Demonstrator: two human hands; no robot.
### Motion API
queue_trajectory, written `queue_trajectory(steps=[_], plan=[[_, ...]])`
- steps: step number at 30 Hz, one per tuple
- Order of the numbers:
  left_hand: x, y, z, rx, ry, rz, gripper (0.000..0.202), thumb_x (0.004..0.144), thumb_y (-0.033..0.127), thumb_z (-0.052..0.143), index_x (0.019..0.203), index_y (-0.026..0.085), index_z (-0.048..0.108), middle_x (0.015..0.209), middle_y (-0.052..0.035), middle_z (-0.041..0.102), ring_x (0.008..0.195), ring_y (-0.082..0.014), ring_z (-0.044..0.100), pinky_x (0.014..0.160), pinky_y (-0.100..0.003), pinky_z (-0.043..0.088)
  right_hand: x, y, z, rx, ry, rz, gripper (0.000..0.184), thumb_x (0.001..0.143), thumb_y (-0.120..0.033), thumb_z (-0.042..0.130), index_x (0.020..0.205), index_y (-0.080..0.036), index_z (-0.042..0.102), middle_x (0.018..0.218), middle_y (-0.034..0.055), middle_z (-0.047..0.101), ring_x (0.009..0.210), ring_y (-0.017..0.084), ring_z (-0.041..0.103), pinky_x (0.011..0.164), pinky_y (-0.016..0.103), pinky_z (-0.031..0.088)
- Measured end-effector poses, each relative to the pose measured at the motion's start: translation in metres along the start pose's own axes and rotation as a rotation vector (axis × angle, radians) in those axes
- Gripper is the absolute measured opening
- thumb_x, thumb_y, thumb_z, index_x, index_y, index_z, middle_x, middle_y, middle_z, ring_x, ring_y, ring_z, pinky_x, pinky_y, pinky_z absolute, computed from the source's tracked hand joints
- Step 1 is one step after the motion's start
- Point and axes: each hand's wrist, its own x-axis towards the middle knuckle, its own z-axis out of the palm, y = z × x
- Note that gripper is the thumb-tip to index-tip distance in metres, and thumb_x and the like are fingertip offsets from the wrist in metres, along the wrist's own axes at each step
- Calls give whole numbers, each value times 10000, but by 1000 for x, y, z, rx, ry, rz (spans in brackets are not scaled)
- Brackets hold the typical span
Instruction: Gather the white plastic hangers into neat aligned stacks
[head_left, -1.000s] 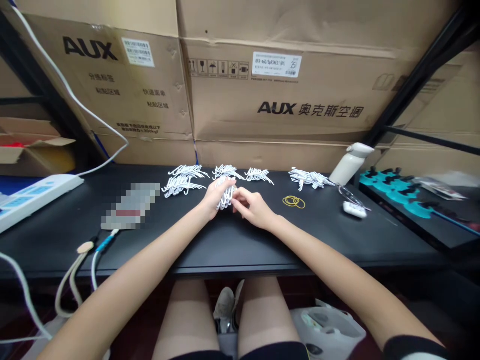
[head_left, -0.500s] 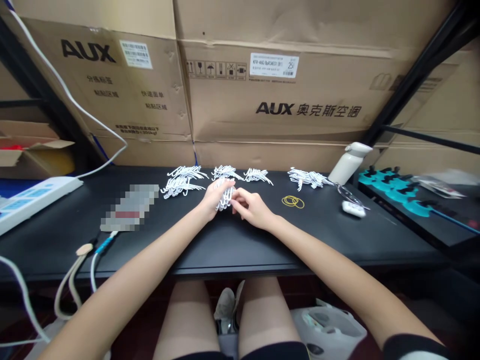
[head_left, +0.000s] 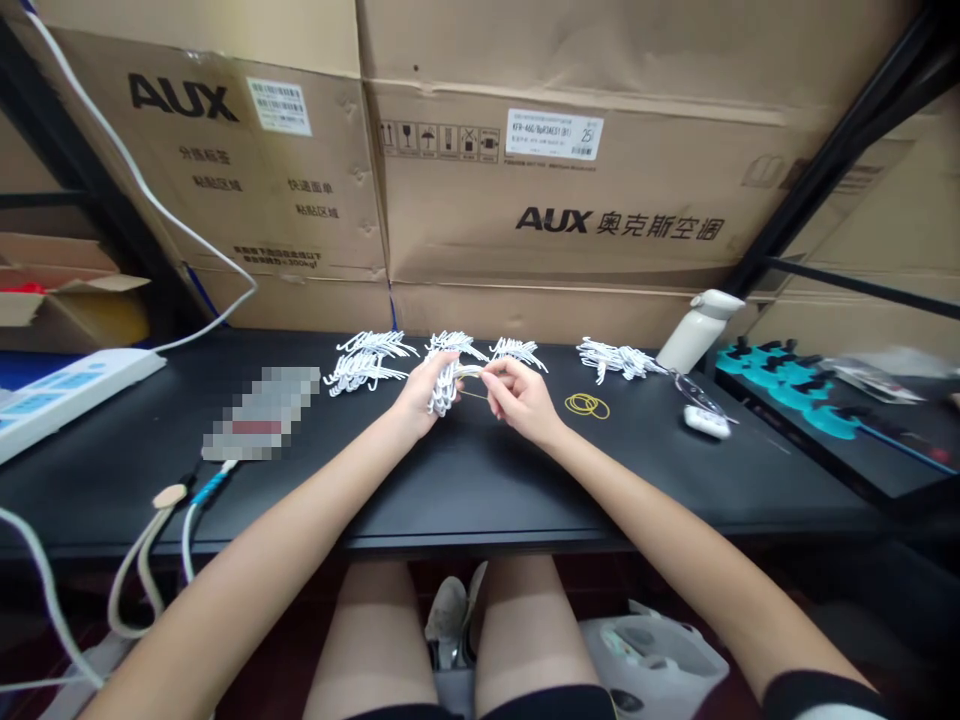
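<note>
My left hand [head_left: 420, 400] is closed around a bundle of white wire hooks [head_left: 444, 388], their curved ends pointing toward me. Just to its right, my right hand [head_left: 523, 402] pinches a yellow rubber band [head_left: 474, 394], drawn out thin from the bundle. How the band passes round the hooks is hidden by my left fingers. Behind my hands lie more white hooks in piles: a left pile [head_left: 365, 370], a middle pile [head_left: 454, 343] and a right pile [head_left: 517, 351]. Loose yellow rubber bands [head_left: 587, 405] rest on the black table right of my right hand.
Another heap of white hooks [head_left: 616, 358] lies near a white bottle [head_left: 699, 332], glasses [head_left: 697, 390] and a small white case [head_left: 706, 422]. At left are a blurred-out device [head_left: 262, 412] and a power strip [head_left: 79, 392]. Cardboard boxes [head_left: 570, 255] stand behind the table.
My right hand has moved right, away from the bundle, pulling the rubber band into a stretched line. The bundle in my left hand has tilted slightly.
</note>
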Motion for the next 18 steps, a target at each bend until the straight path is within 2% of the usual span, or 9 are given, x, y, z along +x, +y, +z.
queue_trajectory(steps=[3,6,10,13,18], plan=[[-2,3,2,0,-11,-27,132,767,212,639,759,162,517,558,45,558,392,-68,524,354,-163,388,1,1,-6,-74,33,-51,223,921,-435,506,897,-213,511,444,-89,450,357,77,401,399,206,326],[-4,4,3,36,-9,-67,126,768,208,639,758,161,522,558,42,564,391,-69,524,352,-163,393,1,2,-13,-260,37,-147,192,936,-396,486,904,-211,528,436,-91,433,358,81,404,430,219,334],[-3,0,1,162,-7,-144,140,756,231,665,779,154,550,564,20,580,407,-87,536,351,-176,408,2,0,-23,-511,-32,-279,166,943,-342,470,917,-213,569,456,-84,429,384,87,393,498,239,351],[-3,-3,0,214,-88,-156,167,739,255,692,792,151,574,576,9,586,420,-87,530,359,-179,413,4,-1,-29,-568,-73,-232,187,945,-371,460,922,-227,577,456,-81,423,393,100,387,515,250,354],[-2,-5,-4,231,-284,-200,233,686,293,748,769,145,589,569,1,572,426,-85,515,387,-192,428,3,0,-29,-459,-69,-123,216,945,-427,443,914,-236,538,429,-86,429,360,109,390,475,255,348]])
